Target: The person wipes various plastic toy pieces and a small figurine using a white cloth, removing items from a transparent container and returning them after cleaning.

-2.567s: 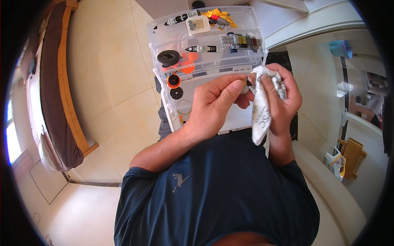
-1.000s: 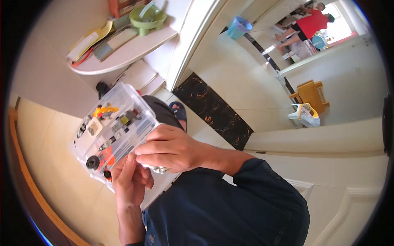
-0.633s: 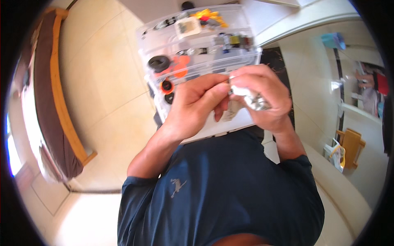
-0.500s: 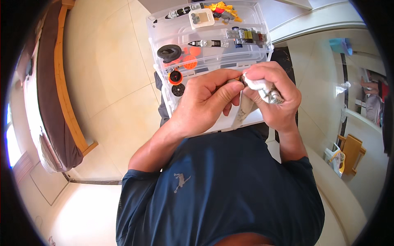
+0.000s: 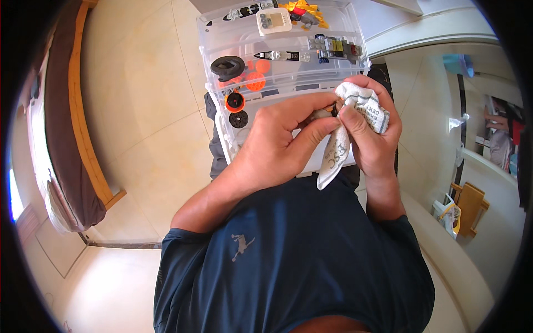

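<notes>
My right hand (image 5: 376, 141) grips a white cloth (image 5: 335, 161) with dark print and a dark stripe. Part of the cloth bunches over the fingers, and one corner hangs down between my hands. My left hand (image 5: 277, 139) pinches a small dark piece with a bit of orange (image 5: 334, 109) between thumb and fingertips. The cloth touches that piece where both hands meet. Fingers hide most of the piece, so its kind cannot be made out. Both hands are above the near part of a clear plastic box (image 5: 214, 94).
On the box lie a black ring-shaped part (image 5: 227, 67), orange discs (image 5: 255, 81), a black wheel (image 5: 239, 119), a grey brick-built toy (image 5: 335, 47), a pointed black-and-white toy (image 5: 280, 56), yellow-red pieces (image 5: 308, 14) and a white tray (image 5: 273, 21). A wood-framed bed (image 5: 83, 122) stands left.
The cloth has been shifted in my right hand: more of it spreads over the fingers, and its corner hangs lower. The small piece shows more between my hands.
</notes>
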`<control>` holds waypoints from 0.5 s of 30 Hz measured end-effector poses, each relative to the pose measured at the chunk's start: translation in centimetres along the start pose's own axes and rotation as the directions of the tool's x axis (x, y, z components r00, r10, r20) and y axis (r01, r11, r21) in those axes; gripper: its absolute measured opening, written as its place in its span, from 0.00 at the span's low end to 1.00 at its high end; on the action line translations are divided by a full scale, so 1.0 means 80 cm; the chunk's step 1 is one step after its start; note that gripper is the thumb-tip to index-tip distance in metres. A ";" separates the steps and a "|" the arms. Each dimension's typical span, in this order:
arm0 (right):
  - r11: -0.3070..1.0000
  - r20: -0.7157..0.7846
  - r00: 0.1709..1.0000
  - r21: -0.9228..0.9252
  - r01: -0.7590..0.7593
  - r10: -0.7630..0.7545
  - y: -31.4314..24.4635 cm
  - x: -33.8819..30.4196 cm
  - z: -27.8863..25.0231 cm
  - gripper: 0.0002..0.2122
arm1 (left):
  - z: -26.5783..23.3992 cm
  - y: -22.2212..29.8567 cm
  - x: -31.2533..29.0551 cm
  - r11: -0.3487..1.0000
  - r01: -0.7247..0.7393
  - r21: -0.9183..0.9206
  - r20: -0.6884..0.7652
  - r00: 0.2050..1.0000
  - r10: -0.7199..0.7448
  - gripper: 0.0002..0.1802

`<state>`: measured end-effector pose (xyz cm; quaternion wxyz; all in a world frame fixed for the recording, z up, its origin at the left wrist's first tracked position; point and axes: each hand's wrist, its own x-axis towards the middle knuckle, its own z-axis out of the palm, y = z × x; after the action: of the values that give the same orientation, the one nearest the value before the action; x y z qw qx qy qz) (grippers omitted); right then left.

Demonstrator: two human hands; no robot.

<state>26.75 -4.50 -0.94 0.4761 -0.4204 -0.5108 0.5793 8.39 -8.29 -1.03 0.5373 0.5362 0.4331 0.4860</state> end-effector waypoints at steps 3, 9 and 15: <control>0.999 -0.027 1.000 -0.046 0.013 -0.014 -0.003 0.001 -0.001 0.13 | 0.000 -0.005 0.000 0.947 -0.186 0.260 -0.013 0.980 0.196 0.19; 0.998 -0.122 0.993 -0.062 -0.005 -0.003 -0.006 0.006 0.009 0.10 | 0.011 -0.003 0.001 0.913 -0.208 0.352 -0.086 0.964 0.252 0.21; 0.996 -0.114 0.993 -0.087 0.030 -0.040 0.003 0.005 0.007 0.10 | 0.014 -0.015 0.008 0.759 -0.340 0.555 -0.058 0.894 0.443 0.22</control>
<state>26.09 -4.21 -1.10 0.4966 -0.4643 -0.5138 0.5232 9.66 -7.78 -2.10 0.2109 0.6943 0.4761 0.4969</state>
